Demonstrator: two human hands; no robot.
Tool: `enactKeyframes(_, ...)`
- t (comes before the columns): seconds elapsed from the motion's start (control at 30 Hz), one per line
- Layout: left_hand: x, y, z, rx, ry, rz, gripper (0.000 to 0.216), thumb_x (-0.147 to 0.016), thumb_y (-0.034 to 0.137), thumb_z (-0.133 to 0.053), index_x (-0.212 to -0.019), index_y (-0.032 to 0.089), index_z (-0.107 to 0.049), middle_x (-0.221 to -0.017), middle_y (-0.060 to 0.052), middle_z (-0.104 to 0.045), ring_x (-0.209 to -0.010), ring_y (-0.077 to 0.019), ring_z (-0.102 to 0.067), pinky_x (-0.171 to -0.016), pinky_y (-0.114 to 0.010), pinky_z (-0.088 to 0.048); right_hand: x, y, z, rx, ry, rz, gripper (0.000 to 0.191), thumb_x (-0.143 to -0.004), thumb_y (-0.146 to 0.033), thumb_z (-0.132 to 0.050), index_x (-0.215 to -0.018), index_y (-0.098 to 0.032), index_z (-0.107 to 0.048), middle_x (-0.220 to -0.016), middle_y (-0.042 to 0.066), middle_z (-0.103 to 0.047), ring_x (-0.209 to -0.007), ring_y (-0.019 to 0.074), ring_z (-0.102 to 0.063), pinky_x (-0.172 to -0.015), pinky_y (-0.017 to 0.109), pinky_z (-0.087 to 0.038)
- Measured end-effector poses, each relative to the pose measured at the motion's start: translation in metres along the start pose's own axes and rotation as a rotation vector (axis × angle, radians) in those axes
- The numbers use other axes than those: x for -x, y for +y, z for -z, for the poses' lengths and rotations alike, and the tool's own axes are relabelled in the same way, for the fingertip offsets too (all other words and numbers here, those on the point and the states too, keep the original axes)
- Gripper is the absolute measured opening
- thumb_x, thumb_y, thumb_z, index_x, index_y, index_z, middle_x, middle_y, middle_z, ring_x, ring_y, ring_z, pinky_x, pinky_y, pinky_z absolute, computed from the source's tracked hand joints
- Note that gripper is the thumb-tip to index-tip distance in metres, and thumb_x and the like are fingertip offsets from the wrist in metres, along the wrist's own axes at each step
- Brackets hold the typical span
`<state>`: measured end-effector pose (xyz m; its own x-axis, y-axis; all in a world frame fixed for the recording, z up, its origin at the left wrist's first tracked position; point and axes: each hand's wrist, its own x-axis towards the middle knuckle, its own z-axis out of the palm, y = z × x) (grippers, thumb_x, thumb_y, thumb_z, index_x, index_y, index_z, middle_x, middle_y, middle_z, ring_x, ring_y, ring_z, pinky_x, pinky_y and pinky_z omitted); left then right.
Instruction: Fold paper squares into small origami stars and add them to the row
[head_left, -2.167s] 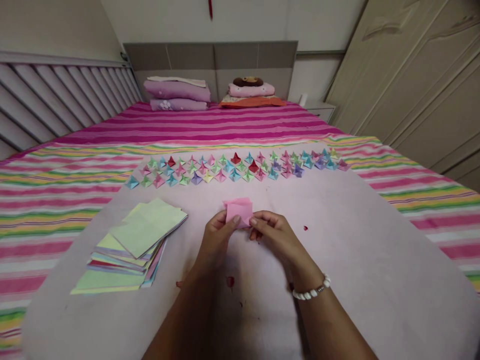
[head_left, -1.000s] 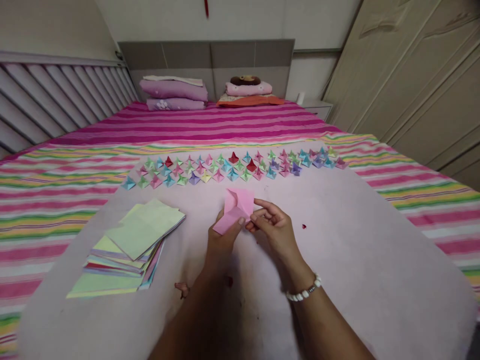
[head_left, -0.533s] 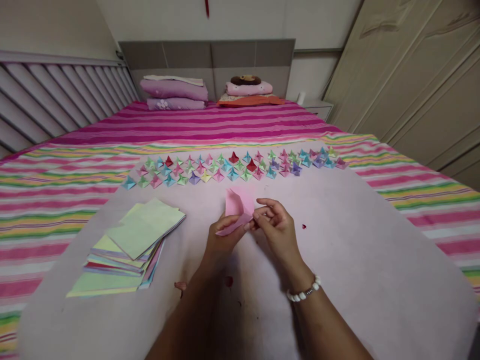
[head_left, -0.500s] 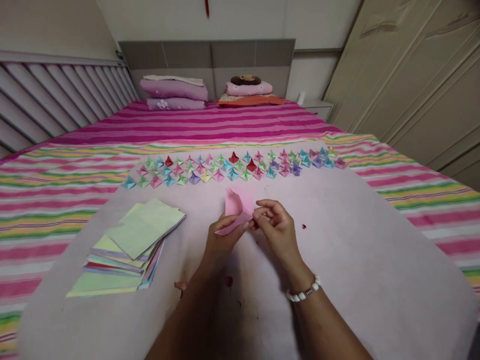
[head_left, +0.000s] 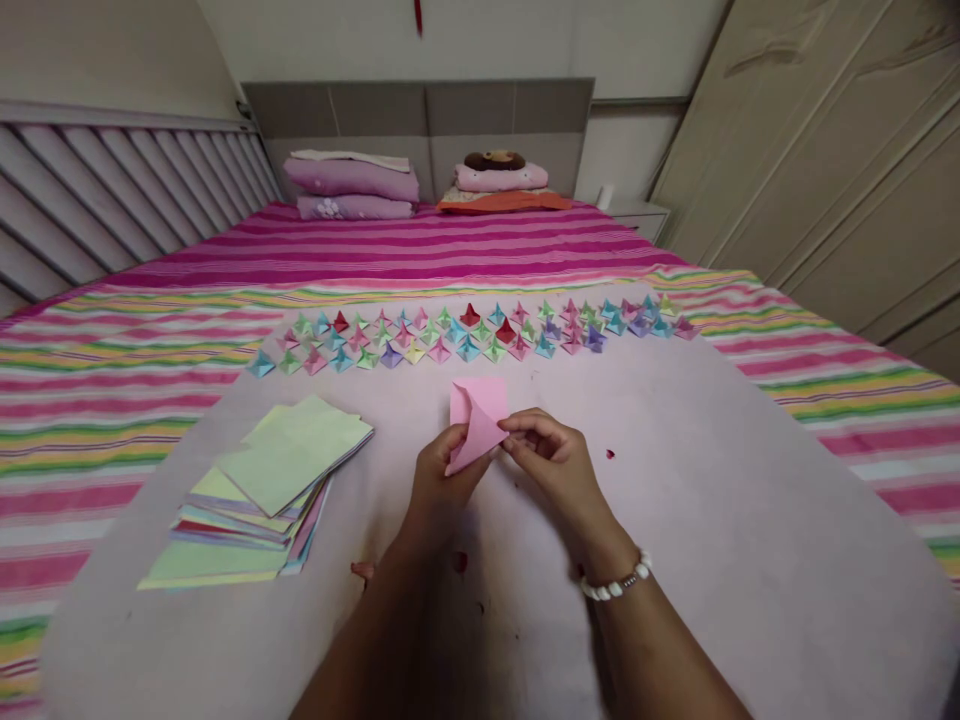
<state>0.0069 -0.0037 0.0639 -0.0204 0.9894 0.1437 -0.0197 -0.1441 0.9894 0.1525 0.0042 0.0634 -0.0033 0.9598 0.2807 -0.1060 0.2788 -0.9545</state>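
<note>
A sheet of pink paper [head_left: 484, 410] is held up between my two hands, one part of it curling over into a pointed flap. My left hand [head_left: 440, 478] grips its lower left, the thumb close to the fold. At the right corner of the flap, my right hand [head_left: 555, 450] pinches the paper between thumb and fingertips; a white beaded bracelet [head_left: 616, 580] circles that wrist. Left of my hands lies a loose pile of coloured paper sheets [head_left: 296, 455], pale green on top. Beyond them stand rows of small folded paper boats [head_left: 467, 347] in many colours.
Everything rests on a pale round-cornered board [head_left: 720, 520] on a striped bed [head_left: 847, 400]. Small red scraps [head_left: 610, 454] lie about it. Folded bedding [head_left: 352, 180] sits by the headboard; a slatted rail [head_left: 135, 190] runs left and wardrobe doors [head_left: 847, 150] stand right.
The flap of the pink paper has been drawn further over, into a sharper triangle. Both hands keep their grip, with the right one shifted slightly.
</note>
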Motion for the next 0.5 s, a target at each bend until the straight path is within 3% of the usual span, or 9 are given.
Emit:
enactKeyframes(0.17,-0.0002,-0.0005,0.0008,-0.040,0.003,-0.067,0.013,-0.065,0.024,-0.076,-0.077,0.018,-0.074,-0.073,-0.002,-0.068,-0.069,-0.0187,-0.058,-0.062,-0.027,-0.044,-0.0003,-0.0014,0.0017,0.004,-0.025,-0.027,0.014,-0.070,-0.027,-0.072,-0.084,-0.023,-0.074,-0.084,0.003,-0.066,-0.074,0.0168,-0.059,-0.070,0.031,-0.049)
enactKeyframes(0.33,0.0006,-0.0046,-0.0001,-0.049,-0.019,-0.118,0.014,-0.073,0.027,-0.071,-0.086,0.021,-0.074,-0.087,-0.003,-0.071,-0.082,-0.0213,-0.063,-0.073,-0.030,-0.046,-0.0001,-0.0006,0.0035,-0.052,-0.012,-0.077,0.016,-0.068,-0.027,-0.074,-0.083,-0.023,-0.074,-0.082,0.003,-0.069,-0.075,0.0173,-0.061,-0.072,0.031,-0.049)
enactKeyframes(0.5,0.0006,-0.0077,-0.0013,-0.029,-0.007,-0.120,0.023,-0.076,0.026,-0.068,-0.098,0.021,-0.069,-0.090,-0.003,-0.070,-0.083,-0.0202,-0.063,-0.073,-0.029,-0.046,0.0004,0.0013,0.0045,-0.106,-0.006,-0.145,0.020,-0.065,-0.027,-0.077,-0.083,-0.022,-0.075,-0.076,0.003,-0.070,-0.071,0.0172,-0.062,-0.070,0.031,-0.050)
